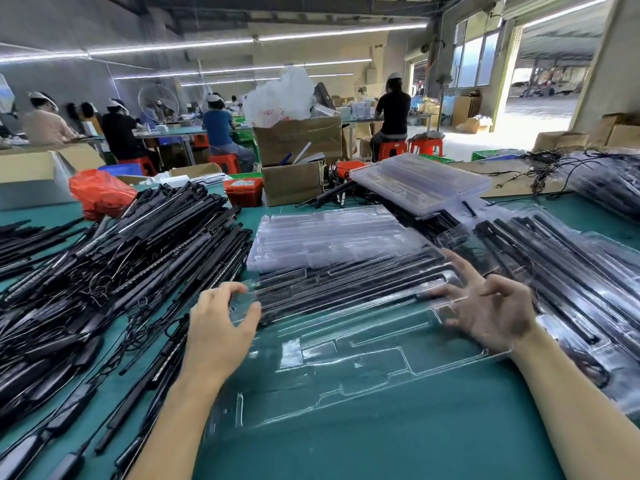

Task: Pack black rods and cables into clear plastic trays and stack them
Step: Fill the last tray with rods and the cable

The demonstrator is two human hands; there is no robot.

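A clear plastic tray (363,362) lies on the green table in front of me, its far half filled with black rods (346,282). My left hand (221,323) grips the tray's left edge, thumb and fingers curled round the rim. My right hand (491,306) rests on the tray's right end with fingers spread and bent, fingertips touching the rods. Behind the tray sits a stack of empty clear trays (329,237). A large heap of loose black rods and cables (114,271) covers the table on the left.
Packed trays of rods (561,271) are stacked on the right, and another pile of empty trays (419,181) stands beyond. Cardboard boxes (294,181), an orange bag (100,192) and an orange bin (242,190) line the far edge. Seated workers fill the background.
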